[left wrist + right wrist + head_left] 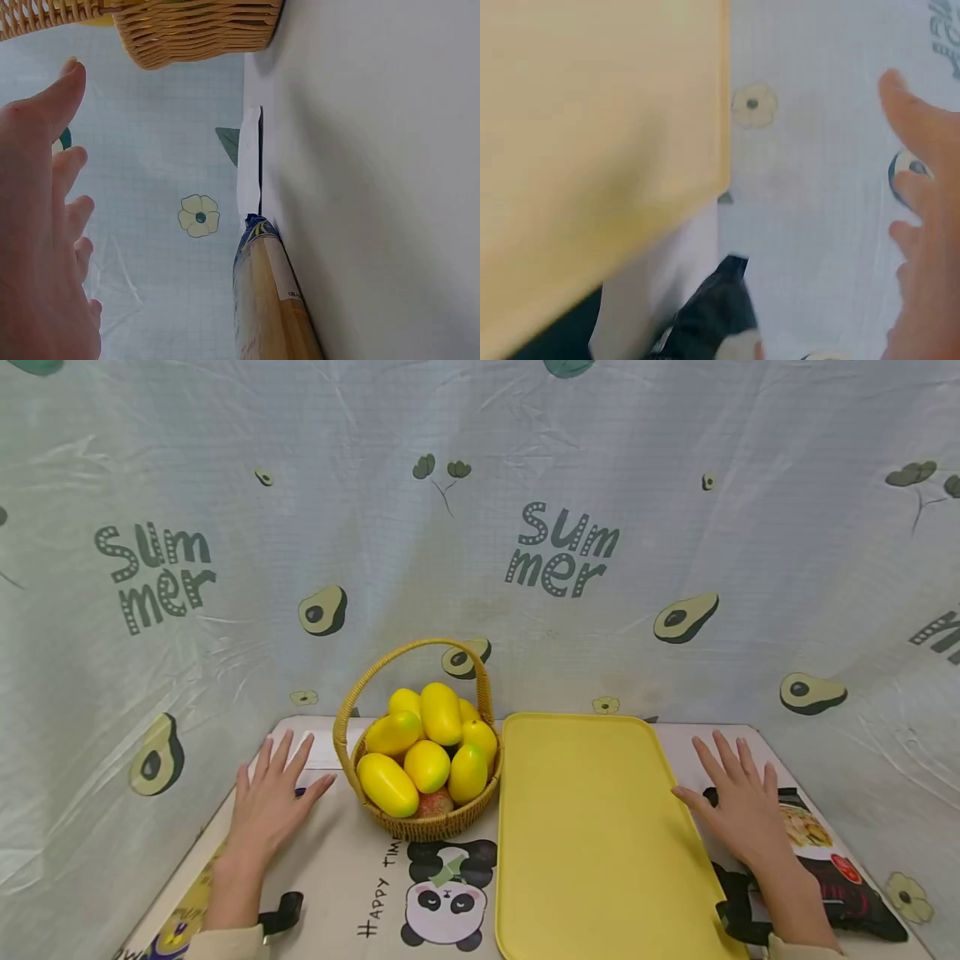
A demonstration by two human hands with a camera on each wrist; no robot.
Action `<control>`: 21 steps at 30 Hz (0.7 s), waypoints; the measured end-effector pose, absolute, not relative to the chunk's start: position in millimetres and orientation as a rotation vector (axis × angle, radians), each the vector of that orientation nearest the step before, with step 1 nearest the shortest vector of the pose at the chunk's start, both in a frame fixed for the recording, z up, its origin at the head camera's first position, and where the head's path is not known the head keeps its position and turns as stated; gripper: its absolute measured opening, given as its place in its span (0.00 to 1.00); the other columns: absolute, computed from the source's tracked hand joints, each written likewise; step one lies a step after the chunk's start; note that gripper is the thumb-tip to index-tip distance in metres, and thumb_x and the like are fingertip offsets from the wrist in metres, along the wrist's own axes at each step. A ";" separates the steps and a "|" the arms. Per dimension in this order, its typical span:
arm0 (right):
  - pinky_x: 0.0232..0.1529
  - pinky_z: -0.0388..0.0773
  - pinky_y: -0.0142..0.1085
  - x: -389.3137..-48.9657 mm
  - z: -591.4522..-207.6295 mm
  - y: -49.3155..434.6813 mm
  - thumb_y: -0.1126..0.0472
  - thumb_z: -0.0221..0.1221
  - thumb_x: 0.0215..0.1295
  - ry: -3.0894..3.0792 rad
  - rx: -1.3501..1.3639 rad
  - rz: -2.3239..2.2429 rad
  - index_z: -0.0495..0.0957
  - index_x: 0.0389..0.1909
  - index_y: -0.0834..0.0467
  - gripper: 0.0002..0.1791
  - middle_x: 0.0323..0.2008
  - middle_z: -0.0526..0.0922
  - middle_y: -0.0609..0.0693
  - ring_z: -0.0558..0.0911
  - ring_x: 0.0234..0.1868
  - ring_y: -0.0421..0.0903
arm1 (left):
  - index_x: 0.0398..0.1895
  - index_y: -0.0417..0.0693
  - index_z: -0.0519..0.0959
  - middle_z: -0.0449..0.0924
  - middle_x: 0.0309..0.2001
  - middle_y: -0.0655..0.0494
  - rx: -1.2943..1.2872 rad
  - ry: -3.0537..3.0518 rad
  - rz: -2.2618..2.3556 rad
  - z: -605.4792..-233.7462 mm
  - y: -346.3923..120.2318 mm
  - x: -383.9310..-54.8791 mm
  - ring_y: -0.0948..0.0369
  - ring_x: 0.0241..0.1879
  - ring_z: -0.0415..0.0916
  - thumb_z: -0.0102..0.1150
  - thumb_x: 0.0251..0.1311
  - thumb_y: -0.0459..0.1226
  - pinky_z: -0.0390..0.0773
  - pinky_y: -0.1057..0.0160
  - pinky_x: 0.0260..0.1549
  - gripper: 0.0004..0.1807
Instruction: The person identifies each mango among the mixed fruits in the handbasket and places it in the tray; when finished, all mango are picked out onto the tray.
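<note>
Our left hand (pixel 262 810) and right hand (pixel 742 818) are apart, empty, fingers spread, near the left and right edges of the counter (pixel 330 877). The basket (pixel 431 828) stands toward the back edge, just beside the tray (pixel 585 835); reaching in, we'd best take the uppermost fruit (pixel 441 714) first.

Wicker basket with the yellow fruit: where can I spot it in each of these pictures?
Head: the wicker basket stands just left of centre, below mid-height, beside the left edge of the yellow tray.
Left wrist: at the top edge, from the left corner to about the middle, cut off by the frame.
Right wrist: not in it.
Shared landmark: the pale printed sheet in the background, seen in all three.
</note>
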State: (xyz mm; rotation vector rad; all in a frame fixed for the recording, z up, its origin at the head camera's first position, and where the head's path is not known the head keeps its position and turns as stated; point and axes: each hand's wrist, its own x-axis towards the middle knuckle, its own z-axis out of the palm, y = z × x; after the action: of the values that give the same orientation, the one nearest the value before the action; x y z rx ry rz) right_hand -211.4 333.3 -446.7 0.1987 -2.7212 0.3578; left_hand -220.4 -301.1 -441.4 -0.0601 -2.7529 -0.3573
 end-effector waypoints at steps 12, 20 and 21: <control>0.74 0.26 0.65 -222.4 -432.1 289.7 0.38 0.60 0.65 -2.646 0.345 0.437 0.48 0.80 0.47 0.49 0.80 0.46 0.57 0.35 0.81 0.56 | 0.80 0.58 0.49 0.44 0.80 0.42 -0.081 -2.697 -0.377 -420.9 -298.8 -215.6 0.42 0.80 0.35 0.47 0.68 0.62 0.37 0.27 0.69 0.43; 0.74 0.32 0.67 -226.8 -432.1 259.7 0.37 0.61 0.63 -2.634 0.426 0.464 0.51 0.79 0.45 0.48 0.80 0.49 0.56 0.44 0.80 0.61 | 0.80 0.61 0.50 0.43 0.81 0.47 -0.135 -2.638 -0.410 -404.7 -291.0 -208.9 0.46 0.80 0.34 0.46 0.69 0.62 0.33 0.32 0.73 0.41; 0.73 0.33 0.68 -228.1 -431.6 255.3 0.37 0.61 0.63 -2.636 0.436 0.471 0.51 0.79 0.45 0.48 0.80 0.49 0.56 0.45 0.80 0.62 | 0.80 0.61 0.50 0.43 0.81 0.48 -0.149 -2.627 -0.407 -403.4 -289.3 -208.1 0.46 0.80 0.35 0.46 0.69 0.62 0.33 0.33 0.74 0.41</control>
State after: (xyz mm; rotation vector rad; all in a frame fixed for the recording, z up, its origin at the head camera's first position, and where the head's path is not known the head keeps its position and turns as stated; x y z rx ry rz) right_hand -228.1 255.3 -431.6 0.4356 -2.6361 0.4706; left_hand -208.1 -289.3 -403.4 -0.1487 -2.6273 -0.4071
